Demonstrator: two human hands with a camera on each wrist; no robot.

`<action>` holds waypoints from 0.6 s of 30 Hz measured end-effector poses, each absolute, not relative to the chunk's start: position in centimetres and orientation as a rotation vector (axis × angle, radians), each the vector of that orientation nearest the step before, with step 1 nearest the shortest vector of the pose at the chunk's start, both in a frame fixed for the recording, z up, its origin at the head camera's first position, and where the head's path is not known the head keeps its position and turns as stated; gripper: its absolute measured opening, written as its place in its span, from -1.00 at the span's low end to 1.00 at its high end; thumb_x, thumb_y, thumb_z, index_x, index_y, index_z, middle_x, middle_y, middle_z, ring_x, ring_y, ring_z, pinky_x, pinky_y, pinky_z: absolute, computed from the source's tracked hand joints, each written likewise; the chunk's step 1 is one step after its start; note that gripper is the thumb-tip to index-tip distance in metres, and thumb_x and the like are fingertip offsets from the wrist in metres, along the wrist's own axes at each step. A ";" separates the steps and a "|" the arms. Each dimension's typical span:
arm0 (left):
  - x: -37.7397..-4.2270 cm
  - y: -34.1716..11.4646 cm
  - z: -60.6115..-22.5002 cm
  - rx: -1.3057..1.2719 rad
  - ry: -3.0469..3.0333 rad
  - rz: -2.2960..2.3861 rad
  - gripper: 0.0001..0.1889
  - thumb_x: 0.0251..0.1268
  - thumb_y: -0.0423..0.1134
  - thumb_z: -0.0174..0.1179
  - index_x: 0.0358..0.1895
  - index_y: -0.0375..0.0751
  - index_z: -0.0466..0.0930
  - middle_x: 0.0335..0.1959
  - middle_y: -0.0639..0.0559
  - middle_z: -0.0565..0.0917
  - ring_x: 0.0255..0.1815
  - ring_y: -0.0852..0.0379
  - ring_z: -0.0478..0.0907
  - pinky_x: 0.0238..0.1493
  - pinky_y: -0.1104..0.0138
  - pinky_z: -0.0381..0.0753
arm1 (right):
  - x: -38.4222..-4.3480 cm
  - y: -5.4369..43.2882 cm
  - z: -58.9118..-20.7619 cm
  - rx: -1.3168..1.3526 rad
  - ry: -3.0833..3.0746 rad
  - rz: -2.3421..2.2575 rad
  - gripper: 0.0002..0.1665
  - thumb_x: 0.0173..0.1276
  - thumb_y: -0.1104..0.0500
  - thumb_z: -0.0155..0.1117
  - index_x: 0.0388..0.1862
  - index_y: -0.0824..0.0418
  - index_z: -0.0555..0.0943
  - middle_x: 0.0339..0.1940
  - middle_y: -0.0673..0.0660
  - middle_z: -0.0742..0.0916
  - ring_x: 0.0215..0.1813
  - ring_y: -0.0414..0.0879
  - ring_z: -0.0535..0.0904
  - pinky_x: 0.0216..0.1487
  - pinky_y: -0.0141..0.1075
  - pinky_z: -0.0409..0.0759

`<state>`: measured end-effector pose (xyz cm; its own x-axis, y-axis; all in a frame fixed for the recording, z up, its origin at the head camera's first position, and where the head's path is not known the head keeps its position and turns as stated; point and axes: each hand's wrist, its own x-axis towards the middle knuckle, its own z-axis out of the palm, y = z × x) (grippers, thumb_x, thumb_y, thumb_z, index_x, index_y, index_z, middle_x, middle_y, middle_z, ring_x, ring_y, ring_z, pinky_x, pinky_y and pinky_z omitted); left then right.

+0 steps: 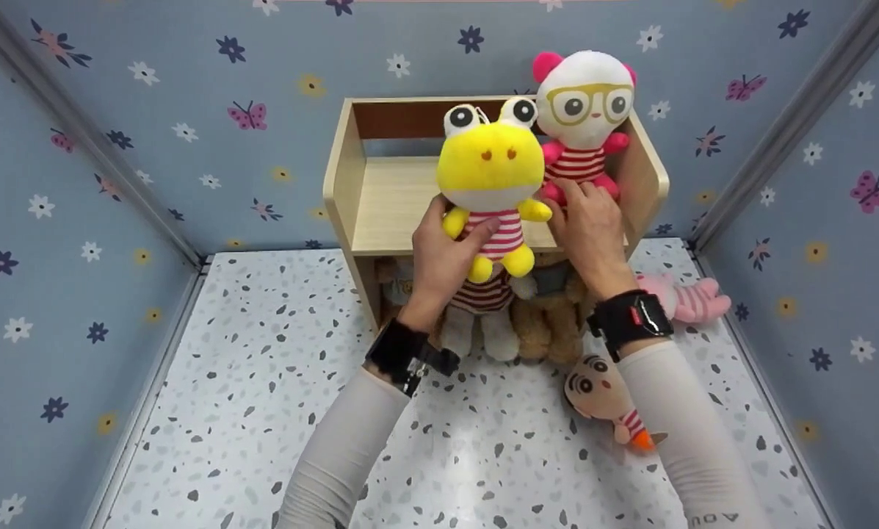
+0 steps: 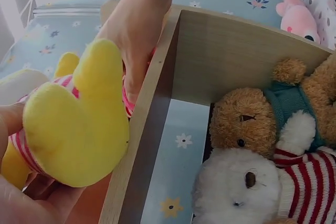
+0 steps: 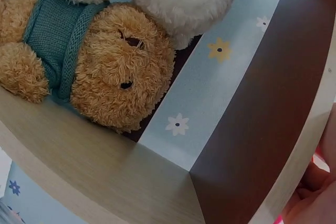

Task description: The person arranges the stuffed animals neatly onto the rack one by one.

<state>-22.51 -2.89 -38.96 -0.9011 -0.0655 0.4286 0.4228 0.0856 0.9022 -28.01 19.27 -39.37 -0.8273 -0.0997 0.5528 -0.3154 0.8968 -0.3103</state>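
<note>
Working from left to right in the head view, we first locate the left hand point(image 1: 443, 257) at the centre of the frame. Its grip is closed around the torso of the yellow plush frog point(image 1: 492, 173), thumb across the striped front. The frog is upright, upper centre, in front of the top compartment of the wooden shelf point(image 1: 391, 209). Below it, a white plush point(image 1: 483, 297) and a brown bear point(image 1: 548, 330) occupy the lower compartment.

The right hand point(image 1: 592, 228), right of centre, has its grip closed on the lower body of the plush panda point(image 1: 587, 110), which is upright at upper right, beside the shelf's side panel.

On the right wrist strap point(image 1: 623, 323) we note a red label point(image 1: 636, 315), too small to read. At lower right, lettering on the right sleeve point(image 1: 685, 433) reads approximately "AOU"; we cannot confirm the full word.
</note>
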 end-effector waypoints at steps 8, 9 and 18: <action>-25.4 -2.7 -37.4 -0.289 -2.054 -1.883 -0.37 0.34 -0.21 0.43 0.39 -0.32 0.39 0.14 -0.14 0.63 0.10 0.06 0.60 0.11 0.30 0.62 | -28.2 19.4 -39.7 0.316 -2.460 0.557 -0.55 0.51 0.04 0.35 0.20 0.30 0.65 -0.03 0.35 0.73 -0.02 0.29 0.61 0.09 0.10 0.59; -25.7 -2.7 -37.4 -0.281 -2.058 -1.877 -0.36 0.35 -0.21 0.43 0.39 -0.32 0.38 0.15 -0.13 0.62 0.11 0.06 0.60 0.13 0.31 0.60 | -28.2 19.3 -39.7 0.317 -2.449 0.560 -0.56 0.51 0.04 0.35 0.19 0.31 0.66 -0.04 0.35 0.73 -0.03 0.30 0.62 0.07 0.10 0.59; -27.8 -2.8 -37.8 -0.170 -2.116 -1.836 -0.35 0.41 -0.18 0.38 0.44 -0.26 0.30 0.25 -0.08 0.57 0.23 0.11 0.53 0.27 0.38 0.48 | -28.5 19.4 -40.0 0.312 -2.435 0.560 -0.59 0.50 0.07 0.36 0.17 0.33 0.68 -0.06 0.34 0.75 -0.05 0.27 0.65 0.04 0.09 0.61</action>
